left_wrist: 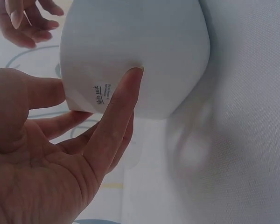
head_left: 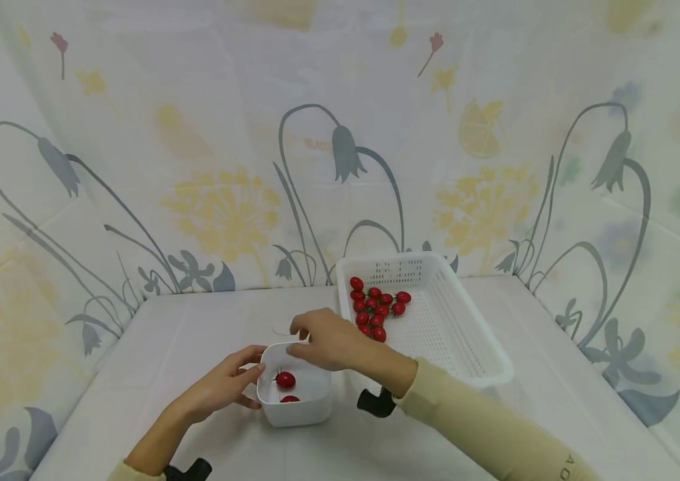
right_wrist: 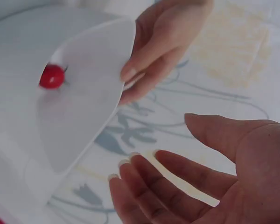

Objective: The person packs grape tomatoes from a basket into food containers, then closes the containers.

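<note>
A white square container [head_left: 300, 415] stands on the cloth-covered table with a cherry tomato [head_left: 286, 380] inside and part of another tomato [head_left: 290, 399] showing behind its front wall. My left hand [head_left: 222, 386] holds the container at its left side. In the left wrist view, fingers press the outer wall of the container [left_wrist: 144, 42], near small printed lettering, with the thumb at the rim. Over the container's back right rim hovers my right hand [head_left: 330, 342], bent down at the wrist. The right wrist view shows this hand [right_wrist: 238, 172] with relaxed, parted fingers and nothing between them.
Behind and right of the container sits a white perforated basket [head_left: 448, 327], with several cherry tomatoes [head_left: 378, 320] gathered along its left side. My right forearm [head_left: 472, 407] crosses in front of the basket. A flower-printed cloth [head_left: 340, 220] hangs behind the table.
</note>
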A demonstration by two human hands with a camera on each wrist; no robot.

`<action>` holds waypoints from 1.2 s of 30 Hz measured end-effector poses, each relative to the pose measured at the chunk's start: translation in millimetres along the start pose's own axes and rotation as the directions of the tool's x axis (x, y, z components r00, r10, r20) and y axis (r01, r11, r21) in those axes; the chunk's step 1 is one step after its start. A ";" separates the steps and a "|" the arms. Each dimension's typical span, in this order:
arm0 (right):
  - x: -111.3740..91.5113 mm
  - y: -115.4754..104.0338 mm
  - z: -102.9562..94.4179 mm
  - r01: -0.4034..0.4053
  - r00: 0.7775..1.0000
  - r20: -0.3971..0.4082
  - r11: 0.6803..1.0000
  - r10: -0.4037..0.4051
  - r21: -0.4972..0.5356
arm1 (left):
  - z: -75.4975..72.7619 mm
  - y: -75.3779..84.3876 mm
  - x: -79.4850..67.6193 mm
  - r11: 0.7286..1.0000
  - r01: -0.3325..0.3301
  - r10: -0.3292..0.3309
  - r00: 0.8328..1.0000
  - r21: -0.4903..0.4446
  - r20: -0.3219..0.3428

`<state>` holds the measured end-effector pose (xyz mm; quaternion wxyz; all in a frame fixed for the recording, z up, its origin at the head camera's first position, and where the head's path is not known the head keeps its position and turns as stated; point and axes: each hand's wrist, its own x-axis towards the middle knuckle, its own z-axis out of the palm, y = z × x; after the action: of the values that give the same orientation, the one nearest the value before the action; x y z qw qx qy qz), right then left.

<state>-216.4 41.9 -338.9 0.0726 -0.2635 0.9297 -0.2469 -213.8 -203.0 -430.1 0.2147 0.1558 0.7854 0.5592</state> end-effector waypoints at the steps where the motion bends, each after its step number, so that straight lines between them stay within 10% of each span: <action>1: -1.2 3.5 -5.5 0.003 1.000 -0.007 1.000 -0.003 0.008 | -0.2 -0.1 0.0 1.000 0.000 0.000 1.000 0.001 -0.001; 19: 6.8 122.9 -53.4 -0.074 0.989 -0.125 0.995 0.082 0.065 | 0.4 1.9 -1.5 1.000 0.020 -0.019 1.000 0.022 -0.015; 36: 10.6 182.6 -38.1 -0.368 0.929 0.092 0.871 0.358 0.325 | 1.0 4.7 0.6 0.999 0.031 -0.031 0.999 0.033 -0.013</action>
<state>-318.4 187.4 -396.7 0.1748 -0.0714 0.9054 -0.3802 -213.7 -200.4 -425.9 0.2158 0.1437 0.7983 0.5436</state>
